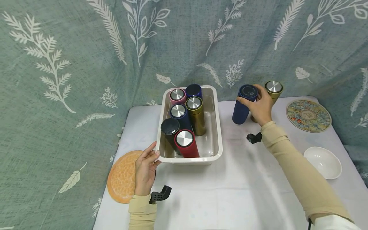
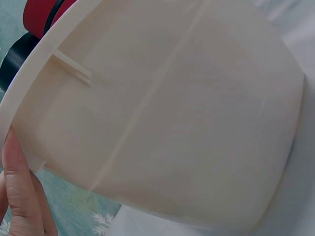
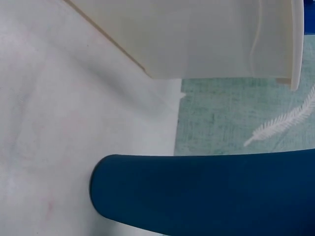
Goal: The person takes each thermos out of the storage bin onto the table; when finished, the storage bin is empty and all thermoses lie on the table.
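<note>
Right hand [image 1: 262, 107]: dark blue flask [image 1: 240, 111] gripped near the lid; base contact with white table [image 1: 218, 198] can't be told.
Outer gold flask [image 1: 274, 92]: partly hidden by right hand.
Left hand [image 1: 146, 171]: placed against near-left corner of off-white tub [image 1: 217, 127].
Tub load: six flasks held, namely pink [image 1: 175, 101], glossy blue [image 1: 194, 91], gold [image 1: 197, 123], navy [image 1: 185, 123], black [image 1: 169, 127], red [image 1: 188, 150].
Orange round mat [image 1: 122, 177]: partly covered by left hand.
Patterned round mat [image 1: 309, 116]: set far right.
White bowl [image 1: 323, 163]: partly hidden by right sleeve [image 1: 299, 172].
Backdrop: leaf-printed green curtain [image 1: 184, 48] hung behind.
</note>
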`<state>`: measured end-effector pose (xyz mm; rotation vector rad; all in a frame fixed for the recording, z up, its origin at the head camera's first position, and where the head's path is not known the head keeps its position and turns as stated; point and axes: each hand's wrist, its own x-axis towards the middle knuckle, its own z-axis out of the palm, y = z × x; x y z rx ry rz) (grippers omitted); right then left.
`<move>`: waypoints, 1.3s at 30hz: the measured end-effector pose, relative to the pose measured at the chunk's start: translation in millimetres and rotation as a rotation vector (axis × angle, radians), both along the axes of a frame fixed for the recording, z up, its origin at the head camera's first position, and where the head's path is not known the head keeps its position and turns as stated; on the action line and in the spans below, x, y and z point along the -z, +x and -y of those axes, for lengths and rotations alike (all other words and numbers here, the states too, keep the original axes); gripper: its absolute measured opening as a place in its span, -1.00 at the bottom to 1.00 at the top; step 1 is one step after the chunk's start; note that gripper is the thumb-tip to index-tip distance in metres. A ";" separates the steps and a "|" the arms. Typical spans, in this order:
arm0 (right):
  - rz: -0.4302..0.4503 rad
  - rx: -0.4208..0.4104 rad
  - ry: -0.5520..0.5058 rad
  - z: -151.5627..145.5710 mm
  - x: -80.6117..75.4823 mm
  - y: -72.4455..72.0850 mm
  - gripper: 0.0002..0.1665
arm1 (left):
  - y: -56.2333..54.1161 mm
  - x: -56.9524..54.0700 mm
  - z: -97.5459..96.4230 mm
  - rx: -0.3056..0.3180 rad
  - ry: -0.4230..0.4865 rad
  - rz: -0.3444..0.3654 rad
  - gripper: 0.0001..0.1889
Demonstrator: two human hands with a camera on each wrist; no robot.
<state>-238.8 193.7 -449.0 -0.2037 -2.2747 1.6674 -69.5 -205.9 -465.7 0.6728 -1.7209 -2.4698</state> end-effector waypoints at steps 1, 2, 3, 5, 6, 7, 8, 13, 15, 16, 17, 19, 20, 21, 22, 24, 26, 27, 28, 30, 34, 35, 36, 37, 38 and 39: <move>0.004 0.000 0.003 0.0 -0.4 -0.7 -0.06 | -0.2 0.0 0.0 0.001 -0.002 -0.001 -0.50; 0.006 0.001 0.005 -0.1 -0.5 -1.5 -0.06 | -0.3 0.1 0.0 0.002 -0.004 -0.001 -0.50; 0.005 0.000 0.005 -0.2 -0.5 -2.2 -0.06 | -0.5 0.1 0.0 0.003 -0.004 -0.001 -0.50; 0.003 -0.001 0.001 -0.4 -0.4 -3.5 -0.07 | -0.6 0.2 0.0 0.005 -0.005 -0.002 -0.50; 0.004 -0.002 -0.004 -0.6 -0.4 -3.7 -0.07 | -0.6 0.3 -0.1 0.007 -0.003 -0.001 -0.50; 0.002 -0.002 -0.004 -0.9 -0.2 -3.9 -0.08 | -0.5 0.4 -0.1 0.008 -0.004 0.000 -0.49; 0.002 -0.003 -0.005 -1.1 -0.1 -4.0 -0.08 | -0.3 0.5 -0.1 0.010 -0.004 0.001 -0.49; -0.005 -0.011 -0.014 -1.4 1.3 -5.4 -0.12 | 0.1 1.1 0.2 0.012 -0.007 0.004 -0.48; -0.008 -0.014 -0.012 -1.0 2.0 -6.7 -0.12 | 0.0 1.0 0.3 0.014 -0.008 0.003 -0.47; -0.010 -0.014 -0.010 -0.9 2.5 -7.5 -0.12 | 0.0 0.9 0.3 0.017 -0.009 0.002 -0.47; -0.009 -0.013 -0.006 -0.8 2.9 -8.2 -0.12 | 0.0 0.7 0.4 0.019 -0.009 0.002 -0.47; -0.004 -0.013 -0.001 -0.7 3.2 -9.0 -0.11 | -0.1 0.3 0.5 0.022 -0.010 0.003 -0.47; -0.004 -0.012 -0.001 -0.5 3.1 -9.1 -0.11 | -0.1 0.1 0.5 0.023 -0.011 0.003 -0.46; -0.002 -0.013 -0.001 -0.5 3.1 -9.2 -0.11 | -0.1 -0.1 0.5 0.024 -0.010 0.005 -0.46; 0.002 -0.015 -0.001 -0.5 3.2 -9.4 -0.10 | -0.1 -0.3 0.5 0.026 -0.012 0.006 -0.46; 0.005 -0.021 -0.005 -0.3 2.8 -9.1 -0.10 | -0.2 -0.4 0.5 0.026 -0.012 0.009 -0.45; 0.003 -0.028 -0.011 -0.1 2.7 -8.9 -0.10 | -0.1 -0.6 0.6 0.026 -0.013 0.012 -0.45; 0.007 -0.030 -0.011 0.0 2.9 -9.0 -0.09 | -0.2 -0.6 0.6 0.026 -0.013 0.013 -0.45; 0.006 -0.031 -0.011 0.1 2.8 -8.8 -0.09 | -0.2 -0.7 0.5 0.025 -0.012 0.014 -0.45; 0.000 -0.033 -0.014 0.4 3.2 -8.6 -0.09 | -0.3 -0.7 0.4 0.022 -0.009 0.014 -0.45; -0.026 -0.028 -0.025 1.2 5.2 -8.3 -0.11 | -0.4 -0.8 -0.1 0.017 0.001 0.016 -0.46; -0.035 -0.026 -0.028 1.3 6.4 -8.5 -0.12 | -0.3 -0.8 -0.2 0.017 0.002 0.016 -0.46; -0.043 -0.023 -0.031 1.4 7.6 -8.8 -0.13 | -0.3 -0.8 -0.3 0.016 0.005 0.016 -0.46; -0.052 -0.019 -0.032 1.6 8.6 -8.9 -0.13 | -0.2 -1.0 -0.3 0.016 0.006 0.017 -0.46; -0.058 -0.014 -0.031 1.7 9.6 -9.2 -0.14 | -0.2 -1.0 -0.3 0.015 0.007 0.017 -0.46; -0.062 -0.010 -0.031 1.9 10.5 -9.7 -0.14 | -0.1 -1.1 -0.1 0.015 0.006 0.016 -0.46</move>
